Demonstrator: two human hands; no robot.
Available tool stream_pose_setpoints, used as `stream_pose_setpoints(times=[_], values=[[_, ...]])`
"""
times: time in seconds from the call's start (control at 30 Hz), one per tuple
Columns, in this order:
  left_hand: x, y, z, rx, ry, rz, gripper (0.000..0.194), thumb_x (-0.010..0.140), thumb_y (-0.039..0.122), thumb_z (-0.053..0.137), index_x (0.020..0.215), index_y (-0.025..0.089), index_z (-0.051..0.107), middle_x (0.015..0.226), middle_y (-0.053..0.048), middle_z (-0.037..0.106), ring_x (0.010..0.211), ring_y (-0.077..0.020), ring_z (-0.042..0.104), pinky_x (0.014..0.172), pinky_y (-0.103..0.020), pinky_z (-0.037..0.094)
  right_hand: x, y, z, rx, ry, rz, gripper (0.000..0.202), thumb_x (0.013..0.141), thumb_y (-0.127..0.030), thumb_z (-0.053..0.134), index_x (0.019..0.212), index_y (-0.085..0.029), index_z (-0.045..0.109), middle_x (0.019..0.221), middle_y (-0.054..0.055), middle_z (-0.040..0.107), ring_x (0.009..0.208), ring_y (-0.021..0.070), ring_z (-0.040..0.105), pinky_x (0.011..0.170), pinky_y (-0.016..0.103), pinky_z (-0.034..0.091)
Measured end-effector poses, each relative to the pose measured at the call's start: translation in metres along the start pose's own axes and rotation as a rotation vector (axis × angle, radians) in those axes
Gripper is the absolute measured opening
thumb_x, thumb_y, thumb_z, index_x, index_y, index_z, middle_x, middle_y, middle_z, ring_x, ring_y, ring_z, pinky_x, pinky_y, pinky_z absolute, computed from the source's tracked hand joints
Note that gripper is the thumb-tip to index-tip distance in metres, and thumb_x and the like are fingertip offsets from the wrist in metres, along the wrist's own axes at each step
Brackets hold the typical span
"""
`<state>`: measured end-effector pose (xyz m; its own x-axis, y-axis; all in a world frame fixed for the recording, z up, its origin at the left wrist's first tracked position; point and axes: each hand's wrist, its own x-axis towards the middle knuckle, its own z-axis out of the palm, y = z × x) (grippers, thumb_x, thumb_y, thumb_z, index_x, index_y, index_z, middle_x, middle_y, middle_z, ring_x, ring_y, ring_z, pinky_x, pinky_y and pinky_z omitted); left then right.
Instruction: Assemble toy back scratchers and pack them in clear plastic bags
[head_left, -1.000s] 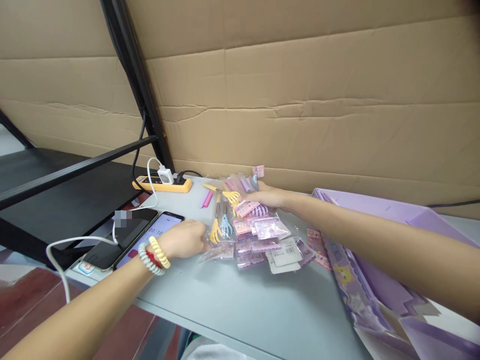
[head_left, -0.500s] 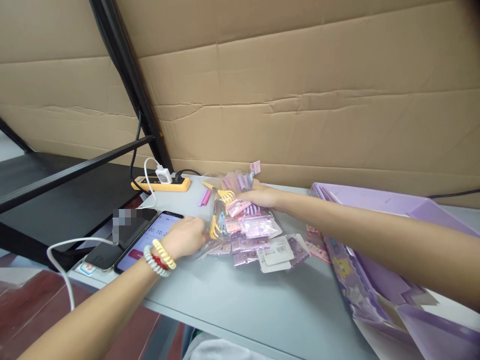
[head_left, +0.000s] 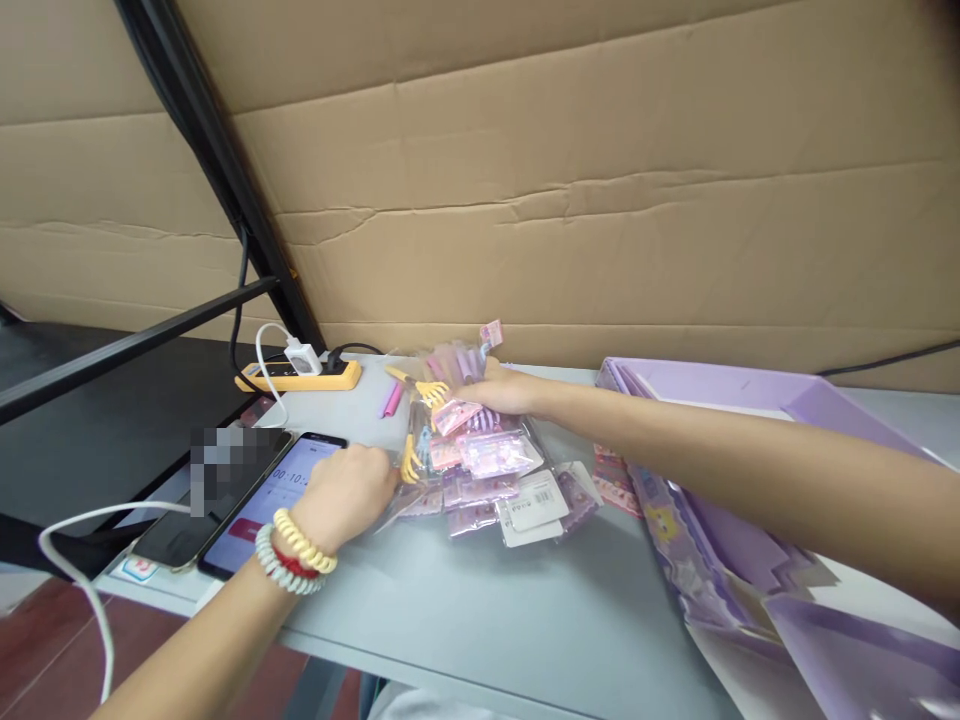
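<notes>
The pile of clear packets (head_left: 487,470) lies on the grey worktop (head_left: 480,610), near its middle. All positions below are given relative to this pile.

- Right hand (head_left: 499,388): at the far edge of the pile. Its fingers are closed on one pink packet (head_left: 456,412) and rest against the purple items behind it.
- Left hand (head_left: 349,490): at the near left edge. Its fingers are curled onto the plastic beside a yellow claw-shaped piece (head_left: 410,462); how tightly they are closed cannot be told from this view.
- Left of the pile: two phones (head_left: 240,495) lie flat, the nearer one with a lit screen, touching the left wrist area. A white cable (head_left: 75,540) runs off the worktop edge.
- Far left of the pile: a yellow power strip (head_left: 300,375) with a white charger plugged in.
- Right of the pile: a purple folder box (head_left: 750,480) lies open. It shows purple sheets inside; no packets are visible in it.

Hazards, as judged from this position:
- The packets are slick and overlap. A pull on one is likely to drag its neighbours out of place.
- The left forearm lies close to the phones and cable. A sweep to the left could push a phone toward the edge.
</notes>
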<state>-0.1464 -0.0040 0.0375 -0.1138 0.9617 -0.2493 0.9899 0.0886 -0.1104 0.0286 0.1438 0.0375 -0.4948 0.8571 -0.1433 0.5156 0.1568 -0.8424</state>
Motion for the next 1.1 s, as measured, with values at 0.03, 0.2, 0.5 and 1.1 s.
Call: stream_pose_setpoints(times=[0.03, 0.2, 0.5, 1.1], values=[[0.000, 0.002, -0.001, 0.009, -0.035, 0.001, 0.044, 0.088, 0.032, 0.030, 0.089, 0.011, 0.068, 0.090, -0.024, 0.067, 0.088, -0.0364, 0.065, 0.068, -0.042, 0.046, -0.001, -0.002, 0.001, 0.001, 0.013, 0.026, 0.066, 0.054, -0.048, 0.079, 0.110, -0.018, 0.061, 0.104, 0.010, 0.068, 0.096, 0.0269, 0.062, 0.072, 0.029, 0.050], [0.003, 0.004, -0.001, 0.007, -0.070, -0.077, 0.035, 0.082, 0.020, 0.036, 0.092, 0.011, 0.068, 0.094, -0.024, 0.067, 0.090, -0.0332, 0.065, 0.069, -0.038, 0.045, -0.009, -0.010, 0.005, 0.008, 0.010, 0.079, 0.058, 0.057, -0.046, 0.076, 0.105, -0.017, 0.062, 0.095, 0.010, 0.069, 0.088, 0.0259, 0.063, 0.066, 0.028, 0.050], [0.006, -0.015, 0.008, -0.244, 0.025, -0.005, 0.035, 0.081, 0.028, 0.035, 0.056, 0.016, 0.056, 0.060, -0.009, 0.062, 0.060, -0.0164, 0.056, 0.053, -0.027, 0.030, -0.015, -0.014, 0.004, -0.016, -0.028, -0.012, 0.046, 0.061, -0.044, 0.074, 0.098, -0.019, 0.066, 0.096, 0.008, 0.069, 0.092, 0.0245, 0.062, 0.072, 0.028, 0.049], [0.009, -0.038, -0.030, -0.938, 0.446, 0.007, 0.030, 0.067, 0.023, 0.053, 0.096, 0.019, 0.050, 0.051, 0.008, 0.048, 0.045, -0.0101, 0.045, 0.046, -0.021, 0.034, -0.013, 0.000, 0.002, -0.177, 0.032, -0.093, 0.080, 0.067, -0.061, 0.066, 0.130, -0.015, 0.047, 0.121, 0.013, 0.060, 0.105, 0.0277, 0.058, 0.085, 0.034, 0.046]])
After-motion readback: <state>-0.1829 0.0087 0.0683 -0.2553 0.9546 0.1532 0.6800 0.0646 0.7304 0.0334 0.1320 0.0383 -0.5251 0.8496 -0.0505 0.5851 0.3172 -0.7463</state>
